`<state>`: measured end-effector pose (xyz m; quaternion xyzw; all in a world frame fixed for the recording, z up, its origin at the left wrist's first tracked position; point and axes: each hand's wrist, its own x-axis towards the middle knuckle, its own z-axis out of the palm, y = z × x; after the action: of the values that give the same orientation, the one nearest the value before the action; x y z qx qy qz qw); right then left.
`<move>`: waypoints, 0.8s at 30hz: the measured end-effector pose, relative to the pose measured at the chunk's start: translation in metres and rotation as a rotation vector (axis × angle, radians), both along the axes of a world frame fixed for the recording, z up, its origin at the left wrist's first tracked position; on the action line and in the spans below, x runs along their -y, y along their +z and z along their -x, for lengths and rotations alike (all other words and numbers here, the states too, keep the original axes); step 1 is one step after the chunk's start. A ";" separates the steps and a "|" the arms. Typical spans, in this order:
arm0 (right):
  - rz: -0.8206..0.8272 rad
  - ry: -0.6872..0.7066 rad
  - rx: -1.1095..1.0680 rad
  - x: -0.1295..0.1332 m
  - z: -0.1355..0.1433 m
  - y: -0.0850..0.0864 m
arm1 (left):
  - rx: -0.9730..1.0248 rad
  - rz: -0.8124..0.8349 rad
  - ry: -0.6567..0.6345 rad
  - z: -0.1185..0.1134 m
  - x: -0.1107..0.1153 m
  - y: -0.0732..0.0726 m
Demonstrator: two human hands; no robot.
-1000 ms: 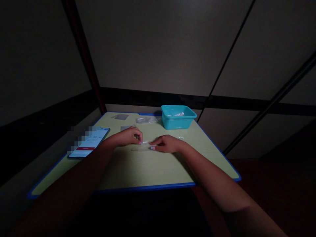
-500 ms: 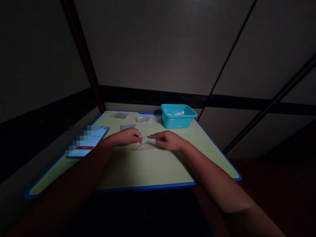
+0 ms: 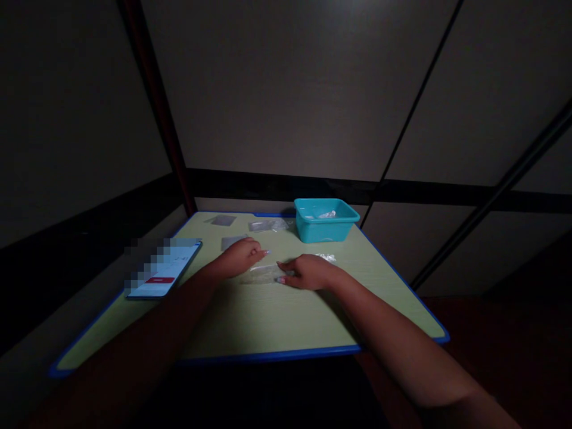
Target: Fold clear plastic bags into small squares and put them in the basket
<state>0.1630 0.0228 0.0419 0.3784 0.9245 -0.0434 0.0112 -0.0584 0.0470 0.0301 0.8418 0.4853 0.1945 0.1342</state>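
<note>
A clear plastic bag [image 3: 263,274] lies flat on the table between my two hands. My left hand [image 3: 241,257] is over its far left side, fingers curled in and thumb pointing right; whether anything is inside the curl is hidden. At the bag's right end, my right hand [image 3: 310,271] rests with thumb and index finger apart, touching the plastic. A small shiny clear packet [image 3: 326,257] shows just beyond my right hand. Behind my left hand is a greyish flat packet [image 3: 233,241], partly covered by it.
A turquoise basket [image 3: 326,231] with clear plastic inside stands at the back right. More clear packaging [image 3: 269,225] and a grey packet [image 3: 223,220] lie along the back. A phone [image 3: 163,271] is at the left of the blue-edged table [image 3: 268,328]. Walls stand behind and left.
My left hand's thumb has come away from the bag's middle, and the bag lies flatter. My right hand stays at its right end. The shiny packet beyond it now shows. The view tilted slightly.
</note>
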 end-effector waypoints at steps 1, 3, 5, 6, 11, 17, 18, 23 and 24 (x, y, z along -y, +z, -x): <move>0.001 -0.001 0.004 0.000 0.000 0.001 | 0.041 -0.073 0.003 -0.006 0.005 0.000; 0.000 -0.005 0.012 0.001 0.001 0.001 | 0.116 -0.128 -0.062 -0.019 0.016 -0.002; -0.005 -0.005 0.019 0.002 0.002 0.002 | 0.128 -0.084 -0.158 -0.032 0.028 -0.008; -0.008 -0.003 0.026 0.002 0.002 0.002 | 0.112 -0.026 -0.198 -0.037 0.032 -0.012; -0.022 -0.013 0.066 0.001 0.003 0.002 | 0.050 0.235 -0.243 -0.045 0.039 -0.029; 0.046 -0.035 0.060 -0.002 -0.005 0.007 | -0.066 0.230 -0.221 -0.040 0.036 -0.031; 0.062 -0.056 0.069 -0.003 -0.008 0.009 | -0.105 0.214 -0.214 -0.040 0.037 -0.030; 0.106 -0.188 0.151 -0.010 -0.018 0.012 | -0.299 0.168 -0.139 -0.046 0.048 -0.023; 0.100 -0.205 0.164 -0.011 -0.019 0.012 | -0.330 0.165 -0.128 -0.047 0.050 -0.020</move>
<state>0.1823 0.0340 0.0539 0.4722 0.8737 -0.0596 0.1010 -0.0115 -0.0032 0.0096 0.8776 0.4605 0.0046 0.1333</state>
